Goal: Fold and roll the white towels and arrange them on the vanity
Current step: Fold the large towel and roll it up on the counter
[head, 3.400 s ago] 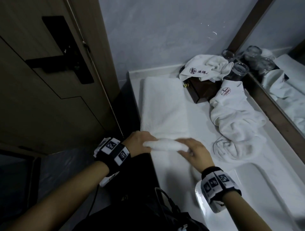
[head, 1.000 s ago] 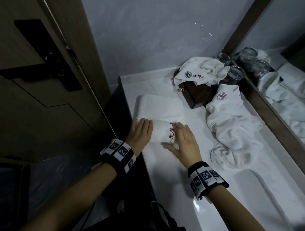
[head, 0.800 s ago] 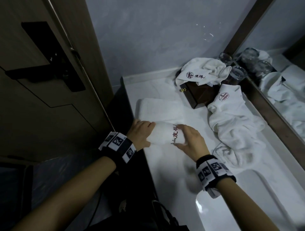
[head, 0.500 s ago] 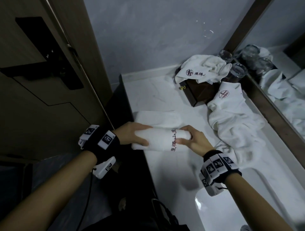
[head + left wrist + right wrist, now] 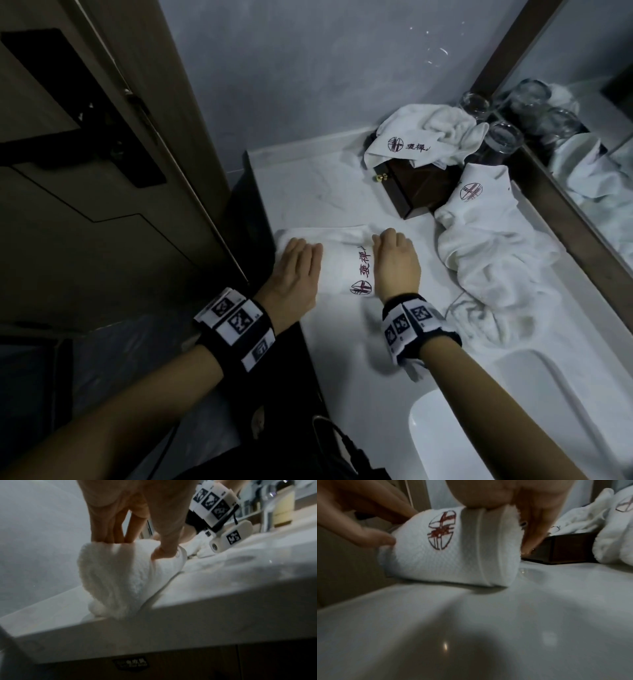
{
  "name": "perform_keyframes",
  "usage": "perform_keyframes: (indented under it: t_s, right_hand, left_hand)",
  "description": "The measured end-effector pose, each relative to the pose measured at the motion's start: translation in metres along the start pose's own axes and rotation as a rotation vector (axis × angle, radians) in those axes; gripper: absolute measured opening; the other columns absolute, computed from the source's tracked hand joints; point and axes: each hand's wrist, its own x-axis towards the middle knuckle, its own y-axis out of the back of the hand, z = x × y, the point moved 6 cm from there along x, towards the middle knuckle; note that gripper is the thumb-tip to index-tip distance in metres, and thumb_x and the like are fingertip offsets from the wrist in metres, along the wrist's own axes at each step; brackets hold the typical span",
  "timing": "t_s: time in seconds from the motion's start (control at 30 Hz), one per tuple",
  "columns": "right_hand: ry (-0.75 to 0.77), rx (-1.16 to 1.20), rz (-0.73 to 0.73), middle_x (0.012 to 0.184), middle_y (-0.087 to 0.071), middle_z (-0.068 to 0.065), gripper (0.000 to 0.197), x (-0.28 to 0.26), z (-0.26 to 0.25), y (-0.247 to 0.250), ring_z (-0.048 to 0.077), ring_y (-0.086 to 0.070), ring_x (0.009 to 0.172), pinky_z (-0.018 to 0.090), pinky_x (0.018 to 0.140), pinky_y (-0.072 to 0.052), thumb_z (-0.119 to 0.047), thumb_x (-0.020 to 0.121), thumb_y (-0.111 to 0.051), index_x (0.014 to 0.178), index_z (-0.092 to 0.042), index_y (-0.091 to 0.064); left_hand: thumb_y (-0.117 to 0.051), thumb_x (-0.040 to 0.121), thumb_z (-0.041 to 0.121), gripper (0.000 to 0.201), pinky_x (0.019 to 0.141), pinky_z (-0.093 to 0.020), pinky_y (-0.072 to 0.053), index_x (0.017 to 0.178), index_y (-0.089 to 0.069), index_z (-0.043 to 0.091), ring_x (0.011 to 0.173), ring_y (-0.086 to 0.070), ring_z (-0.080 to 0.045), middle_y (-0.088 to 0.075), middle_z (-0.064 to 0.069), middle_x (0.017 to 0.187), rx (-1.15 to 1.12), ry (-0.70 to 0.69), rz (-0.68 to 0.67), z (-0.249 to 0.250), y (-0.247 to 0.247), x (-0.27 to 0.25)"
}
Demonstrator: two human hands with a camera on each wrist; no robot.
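A: Where is the rolled white terry towel with the dark red round emblem (image 5: 346,260)?

B: It lies on its side at the left front edge of the white vanity top (image 5: 342,359), emblem and red characters facing up.

A: And the rest?

B: One crumpled white emblem towel (image 5: 493,246) lies by the back edge; another (image 5: 424,137) sits bunched in the far back corner.
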Motion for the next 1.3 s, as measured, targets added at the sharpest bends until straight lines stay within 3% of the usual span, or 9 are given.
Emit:
perform_keyframes:
  t_s: [0.1, 0.23, 0.33, 0.47, 0.63, 0.73, 0.87, 1.1, 1.3]
  right_hand:
    - [0.409, 0.044, 0.137, 0.095, -0.064, 0.021, 0.023, -0.022, -0.02, 0.008, 0.037, -0.062, 0.086, 0.042, 0.075, -0.053, -0.015, 0.084, -0.066, 0.098, 0.003, -0.063]
    - [0.439, -0.002, -0.213, 0.136, -0.049, 0.015, 0.095, -0.025, -0.016, -0.011, 0.031, -0.046, 0.126, 0.04, 0.109, -0.029, -0.049, 0.064, -0.079, 0.136, -0.001, -0.041]
    - [0.366, -0.111, -0.32, 0.133, -0.051, 0.008, 0.101, -0.002, -0.019, -0.018, 0.027, -0.049, 0.12, 0.034, 0.104, -0.029, -0.052, 0.057, -0.08, 0.138, -0.01, -0.036]
    - [0.264, -0.21, -0.483, 0.11, -0.061, 0.006, 0.09, 0.029, -0.023, -0.024, 0.026, -0.059, 0.096, 0.034, 0.082, -0.044, -0.061, 0.053, -0.077, 0.121, -0.013, -0.042]
    - [-0.058, -0.147, -0.452, 0.105, -0.062, 0.011, 0.086, 0.031, -0.021, -0.026, 0.032, -0.059, 0.097, 0.032, 0.071, -0.038, -0.068, 0.056, -0.071, 0.113, -0.009, -0.044]
    - [-0.185, -0.03, -0.36, 0.107, -0.061, 0.014, 0.083, 0.012, -0.031, -0.029, 0.035, -0.059, 0.098, 0.035, 0.075, -0.043, -0.064, 0.062, -0.069, 0.115, -0.007, -0.039]
    - [-0.177, 0.163, -0.378, 0.106, -0.06, 0.02, 0.067, -0.013, -0.043, -0.028, 0.039, -0.056, 0.098, 0.037, 0.077, -0.039, -0.059, 0.077, -0.058, 0.109, -0.005, -0.037]
    - [-0.31, 0.835, -0.52, 0.087, -0.058, 0.014, 0.026, -0.041, -0.036, -0.019, 0.028, -0.062, 0.08, 0.042, 0.075, -0.057, -0.035, 0.097, -0.041, 0.08, -0.017, -0.033]
    - [-0.42, 0.862, -0.56, 0.09, -0.067, 0.016, 0.069, -0.04, -0.035, -0.002, 0.024, -0.07, 0.077, 0.041, 0.077, -0.059, -0.067, 0.07, -0.06, 0.098, -0.005, -0.046]
  left_hand:
    - [-0.051, 0.067, 0.018, 0.047, 0.09, -0.037, -0.053, 0.107, -0.068, 0.0, 0.095, -0.068, -0.025, -0.071, -0.014, 0.096, -0.013, 0.01, -0.009, -0.007, -0.003, 0.008]
    - [-0.069, 0.072, 0.018, 0.064, 0.108, -0.039, -0.037, 0.126, -0.048, -0.01, 0.111, -0.058, -0.028, -0.062, -0.02, 0.114, -0.002, 0.036, -0.178, -0.018, -0.013, 0.032]
    - [-0.068, 0.077, 0.02, 0.099, 0.117, -0.043, 0.004, 0.141, 0.001, -0.011, 0.134, -0.025, -0.035, -0.027, -0.024, 0.142, -0.063, 0.03, -0.431, -0.026, -0.041, 0.039]
    - [-0.072, 0.075, 0.023, 0.107, 0.113, -0.038, 0.014, 0.143, 0.006, -0.003, 0.142, -0.011, -0.033, -0.017, -0.022, 0.15, -0.068, 0.037, -0.351, -0.037, -0.041, 0.054]
    - [-0.063, 0.083, 0.015, 0.081, 0.114, -0.042, -0.016, 0.145, -0.013, 0.003, 0.135, -0.02, -0.038, -0.02, -0.026, 0.146, -0.628, 0.649, -0.01, -0.051, -0.039, 0.026]
    - [-0.057, 0.089, 0.019, 0.033, 0.083, -0.019, -0.041, 0.115, -0.051, 0.001, 0.108, -0.053, -0.033, -0.055, -0.017, 0.112, -1.204, 0.811, -0.14, -0.035, -0.061, 0.015]
    - [-0.042, 0.091, 0.025, 0.021, 0.087, -0.038, -0.049, 0.08, -0.056, 0.015, 0.094, -0.06, -0.028, -0.064, -0.017, 0.098, -1.626, 0.973, -0.246, -0.025, -0.071, 0.017]
    - [-0.084, 0.06, 0.035, 0.062, 0.08, -0.033, -0.057, 0.115, -0.053, 0.029, 0.093, -0.069, -0.015, -0.071, 0.003, 0.105, -1.961, 0.825, -0.331, -0.028, -0.056, 0.017]
    - [-0.071, 0.074, 0.011, 0.058, 0.096, -0.05, -0.048, 0.128, -0.048, 0.011, 0.11, -0.059, -0.037, -0.061, -0.02, 0.121, -2.226, 0.638, -0.455, -0.039, -0.022, -0.004]
